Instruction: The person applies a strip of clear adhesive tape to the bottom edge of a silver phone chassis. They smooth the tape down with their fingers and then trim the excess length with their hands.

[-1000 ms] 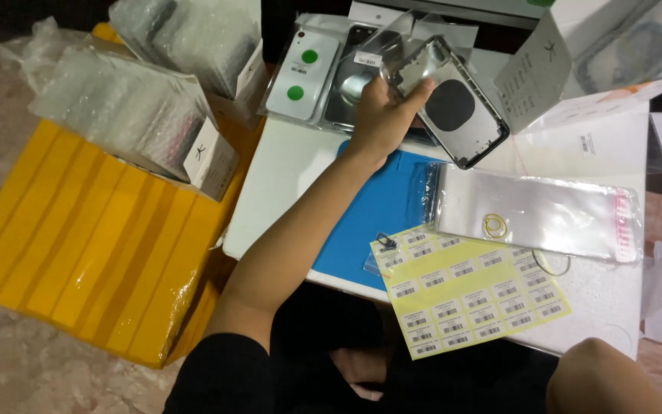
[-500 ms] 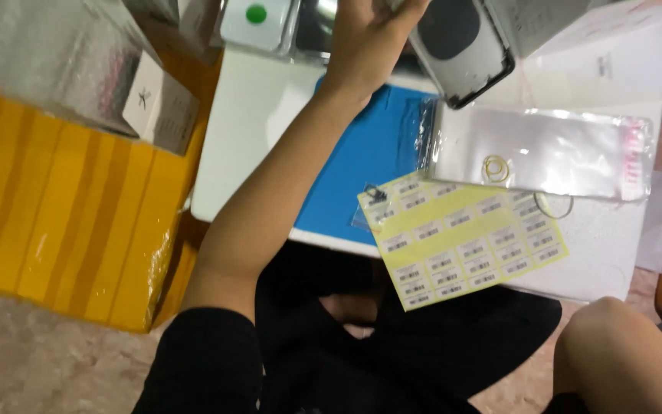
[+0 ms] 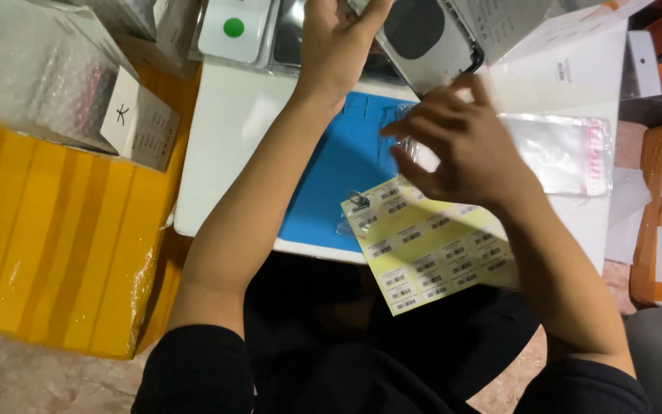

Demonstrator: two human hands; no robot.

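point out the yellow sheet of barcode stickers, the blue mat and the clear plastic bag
yellow sheet of barcode stickers [image 3: 430, 249], head view, middle of the sheet
blue mat [image 3: 335, 180], head view, bare centre
clear plastic bag [image 3: 557, 153], head view, flat transparent middle

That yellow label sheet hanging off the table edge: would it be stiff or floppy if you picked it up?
Probably floppy: the label sheet looks thin as paper, and its lower part hangs past the table edge. Likely very light, so a nudge from the right hand above it could slide it off. Its backing may be slippery, though no shine shows.
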